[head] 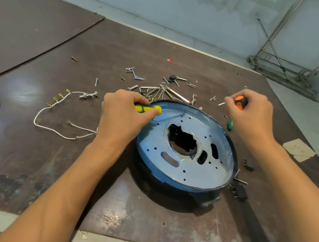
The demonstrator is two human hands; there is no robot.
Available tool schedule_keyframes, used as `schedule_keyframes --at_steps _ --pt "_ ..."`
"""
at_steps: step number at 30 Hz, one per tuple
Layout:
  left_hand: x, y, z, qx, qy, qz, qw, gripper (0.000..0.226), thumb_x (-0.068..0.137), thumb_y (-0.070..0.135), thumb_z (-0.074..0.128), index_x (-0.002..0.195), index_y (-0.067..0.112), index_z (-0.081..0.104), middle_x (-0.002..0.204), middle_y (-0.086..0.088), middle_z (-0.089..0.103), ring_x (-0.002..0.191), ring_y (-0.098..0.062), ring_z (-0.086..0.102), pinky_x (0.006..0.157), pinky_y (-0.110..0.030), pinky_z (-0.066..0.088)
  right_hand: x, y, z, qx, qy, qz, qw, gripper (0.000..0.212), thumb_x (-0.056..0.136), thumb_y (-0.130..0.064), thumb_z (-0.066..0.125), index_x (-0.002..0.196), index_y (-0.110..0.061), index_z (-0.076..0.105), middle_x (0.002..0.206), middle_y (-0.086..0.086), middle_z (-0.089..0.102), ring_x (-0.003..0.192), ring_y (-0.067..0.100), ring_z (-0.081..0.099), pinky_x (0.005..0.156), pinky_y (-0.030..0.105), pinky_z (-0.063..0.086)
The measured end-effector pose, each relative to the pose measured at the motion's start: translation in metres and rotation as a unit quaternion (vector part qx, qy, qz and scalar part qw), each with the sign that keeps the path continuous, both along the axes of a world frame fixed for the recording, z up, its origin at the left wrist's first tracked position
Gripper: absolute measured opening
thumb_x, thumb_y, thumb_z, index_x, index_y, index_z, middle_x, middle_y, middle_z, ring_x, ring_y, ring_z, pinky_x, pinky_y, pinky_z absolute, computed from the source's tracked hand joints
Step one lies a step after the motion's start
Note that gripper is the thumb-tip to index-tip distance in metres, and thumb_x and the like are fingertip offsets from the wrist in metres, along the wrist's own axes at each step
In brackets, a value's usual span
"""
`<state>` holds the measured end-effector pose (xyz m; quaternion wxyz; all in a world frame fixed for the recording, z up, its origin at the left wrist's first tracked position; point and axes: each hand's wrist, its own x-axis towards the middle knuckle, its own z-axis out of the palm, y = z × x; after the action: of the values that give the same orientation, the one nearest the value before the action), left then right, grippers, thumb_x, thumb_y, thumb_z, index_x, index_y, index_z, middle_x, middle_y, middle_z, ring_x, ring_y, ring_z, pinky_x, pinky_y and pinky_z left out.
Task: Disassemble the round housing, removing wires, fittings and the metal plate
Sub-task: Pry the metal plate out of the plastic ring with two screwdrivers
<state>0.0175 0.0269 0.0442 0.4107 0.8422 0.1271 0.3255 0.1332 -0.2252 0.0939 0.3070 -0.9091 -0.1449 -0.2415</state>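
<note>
Left hand (123, 115) grips a yellow-green screwdriver (148, 109) at the round housing (186, 148); right hand (249, 116) grips an orange-black screwdriver (240, 102).

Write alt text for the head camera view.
Two hands work over a round blue housing on a brown table: the left hand grips a yellow-green screwdriver, the right hand an orange one. Loose screws and white wires lie around.

Quantities in view:
- Round housing (187, 146): one, centre of frame.
- Hands: two, left hand (123, 115) and right hand (251, 116).
- Screwdrivers: two, one yellow-green screwdriver (148, 109), one orange-black screwdriver (240, 102).
- White wire harness (56, 117): one, left of centre.
- Loose screws (136, 76), upper centre: too many and too small to count.
</note>
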Motion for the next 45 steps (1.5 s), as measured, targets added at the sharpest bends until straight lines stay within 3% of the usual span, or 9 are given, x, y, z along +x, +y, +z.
schedule_keyframes --at_steps 6,15,22,25,29,34,39,42,45 --pt "-0.017 0.005 0.001 -0.028 -0.092 0.024 0.995 0.027 0.079 0.038 0.085 0.095 0.018 0.080 0.082 0.014 0.070 0.076 0.013 0.062 0.073 0.000 0.041 -0.024 -0.052 -0.024 -0.003 0.092 -0.078 0.993 0.015 0.087 -0.020 0.072 0.074 -0.012 0.069 0.068 0.007 0.064 0.063 0.020 0.056 0.058 0.032 0.042" --pt "-0.056 0.010 -0.035 0.057 -0.053 0.045 0.996 0.017 0.090 0.009 0.072 0.106 0.007 0.075 0.105 -0.005 0.073 0.098 -0.019 0.066 0.089 -0.020 0.043 -0.058 -0.078 -0.062 -0.049 0.236 -0.039 0.970 0.014 0.091 -0.020 0.078 0.078 -0.026 0.075 0.079 -0.008 0.067 0.085 0.023 0.066 0.076 0.042 0.057" --pt "-0.061 0.001 -0.051 0.119 0.053 0.003 0.992 0.027 0.097 0.006 0.059 0.122 0.001 0.068 0.123 -0.012 0.066 0.115 -0.028 0.061 0.102 -0.037 0.045 -0.068 -0.073 -0.050 0.044 0.207 -0.066 0.975 0.022 0.097 -0.037 0.067 0.086 -0.020 0.077 0.076 0.001 0.073 0.069 0.018 0.065 0.063 0.036 0.053" --pt "-0.060 -0.005 -0.059 0.125 0.098 -0.037 0.987 0.035 0.101 0.010 0.050 0.135 0.008 0.058 0.136 -0.008 0.058 0.127 -0.023 0.051 0.109 -0.037 0.040 -0.069 -0.062 -0.041 0.073 0.282 -0.040 0.956 0.025 0.094 -0.045 0.071 0.093 -0.020 0.074 0.070 0.006 0.074 0.053 0.011 0.065 0.046 0.025 0.049" --pt "-0.063 -0.006 -0.062 0.100 0.094 -0.090 0.986 0.039 0.103 0.014 0.041 0.140 0.025 0.049 0.137 0.004 0.055 0.119 0.000 0.043 0.105 -0.023 0.033 -0.072 -0.047 -0.035 0.050 0.347 -0.014 0.936 0.012 0.094 -0.019 0.071 0.102 -0.018 0.062 0.068 0.010 0.061 0.041 0.012 0.052 0.037 0.019 0.040" --pt "-0.072 -0.010 -0.053 -0.017 0.022 -0.109 0.994 0.043 0.102 0.032 0.036 0.141 0.027 0.051 0.129 0.013 0.058 0.111 0.014 0.048 0.099 -0.013 0.036 -0.078 -0.049 -0.023 0.070 0.302 -0.029 0.950 0.024 0.089 -0.001 0.057 0.102 0.018 0.062 0.050 0.011 0.048 0.032 0.014 0.040 0.036 0.019 0.032" --pt "-0.089 -0.007 -0.024 -0.130 -0.026 -0.145 0.980 0.044 0.101 0.048 0.031 0.129 0.032 0.061 0.121 0.029 0.064 0.116 0.012 0.054 0.098 -0.011 0.042 -0.093 -0.033 0.011 0.083 0.269 0.024 0.959 0.024 0.087 -0.001 0.054 0.063 0.000 0.055 0.039 0.005 0.054 0.031 0.018 0.039 0.040 0.021 0.033" --pt "-0.090 0.016 -0.004 -0.248 0.022 -0.138 0.959 0.043 0.098 0.048 0.037 0.108 0.019 0.067 0.109 0.008 0.073 0.105 -0.011 0.066 0.097 -0.041 0.054 -0.101 -0.008 0.026 0.107 0.280 0.068 0.952 0.019 0.087 -0.005 0.055 0.075 0.007 0.063 0.052 0.012 0.065 0.035 0.018 0.040 0.035 0.019 0.031" --pt "-0.098 0.043 0.002 -0.306 0.068 -0.084 0.946 0.023 0.103 0.027 0.045 0.111 0.023 0.066 0.103 0.003 0.076 0.094 -0.012 0.073 0.076 -0.034 0.061 -0.111 0.026 0.025 0.112 0.285 0.112 0.945 0.015 0.088 -0.007 0.057 0.083 0.005 0.065 0.054 0.012 0.065 0.037 0.020 0.041 0.035 0.018 0.030"
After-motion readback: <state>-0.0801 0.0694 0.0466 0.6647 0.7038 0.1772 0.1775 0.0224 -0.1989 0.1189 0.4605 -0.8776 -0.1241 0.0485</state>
